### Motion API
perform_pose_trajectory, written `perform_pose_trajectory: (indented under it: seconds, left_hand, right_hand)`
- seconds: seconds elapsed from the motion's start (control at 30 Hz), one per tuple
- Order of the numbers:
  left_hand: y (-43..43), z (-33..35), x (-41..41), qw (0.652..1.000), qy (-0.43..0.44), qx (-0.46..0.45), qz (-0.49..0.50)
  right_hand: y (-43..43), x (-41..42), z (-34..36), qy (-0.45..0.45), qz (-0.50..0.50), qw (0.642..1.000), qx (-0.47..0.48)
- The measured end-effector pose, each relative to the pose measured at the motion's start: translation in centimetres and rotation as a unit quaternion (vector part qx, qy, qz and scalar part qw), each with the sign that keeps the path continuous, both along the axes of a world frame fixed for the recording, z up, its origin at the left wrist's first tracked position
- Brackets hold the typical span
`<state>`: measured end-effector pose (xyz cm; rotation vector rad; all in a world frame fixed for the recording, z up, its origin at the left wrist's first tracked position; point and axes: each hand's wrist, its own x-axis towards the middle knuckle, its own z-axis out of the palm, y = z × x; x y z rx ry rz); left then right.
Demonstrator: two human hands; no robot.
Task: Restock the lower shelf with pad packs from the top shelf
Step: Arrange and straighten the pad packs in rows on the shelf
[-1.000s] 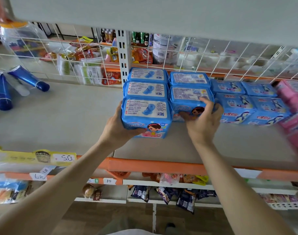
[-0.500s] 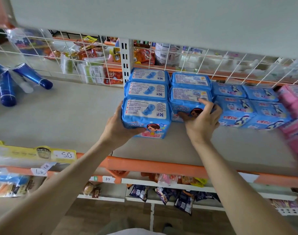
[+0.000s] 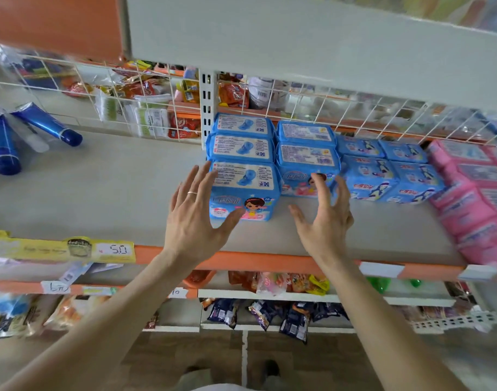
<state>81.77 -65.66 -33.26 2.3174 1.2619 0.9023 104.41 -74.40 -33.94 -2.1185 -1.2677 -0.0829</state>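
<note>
Left hand [image 3: 196, 215] – fingers spread wide, holds nothing; thumb lies across lower face of front pack [image 3: 243, 179], contact unclear. Right hand [image 3: 325, 224] – also spread, empty, fingertips just before neighbour pack [image 3: 303, 156]. Both packs stand on shelf [image 3: 100, 193], heading blue rows. Pink packs [image 3: 473, 198] at right; tubes [image 3: 44, 128] far left.
</note>
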Motion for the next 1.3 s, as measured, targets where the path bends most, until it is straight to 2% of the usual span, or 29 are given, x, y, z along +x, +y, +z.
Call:
perform_pose_trajectory:
  seconds: [0.13, 0.23, 0.43, 0.7, 1.0, 1.3]
  left_hand:
    - [-1.1, 0.1, 0.0, 0.995, 0.013, 0.093, -0.040]
    - [-1.6, 0.2, -0.1, 0.989, 0.041, 0.125, -0.070]
    - [-3.2, 0.0, -0.1, 0.985, 0.084, 0.111, -0.104]
    - [-6.3, -0.5, 0.2, 0.985, 0.063, 0.121, -0.105]
    - [-14.6, 1.6, 5.5, 0.983, 0.074, 0.140, -0.095]
    - [-23.9, 6.5, 11.6, 0.973, 0.070, 0.196, -0.095]
  right_hand:
    - [-1.5, -2.0, 0.6, -0.022, 0.006, 1.000, -0.010]
    - [-2.5, -3.0, 1.0, -0.030, 0.009, 0.999, -0.027]
    - [-4.6, -4.7, 1.7, -0.030, 0.010, 0.998, -0.057]
    - [-8.4, -5.2, 2.4, -0.032, 0.029, 0.998, -0.040]
    - [-16.7, -0.4, 4.7, -0.034, 0.073, 0.996, -0.026]
    - [-25.6, 6.1, 9.6, -0.049, 0.096, 0.993, 0.043]
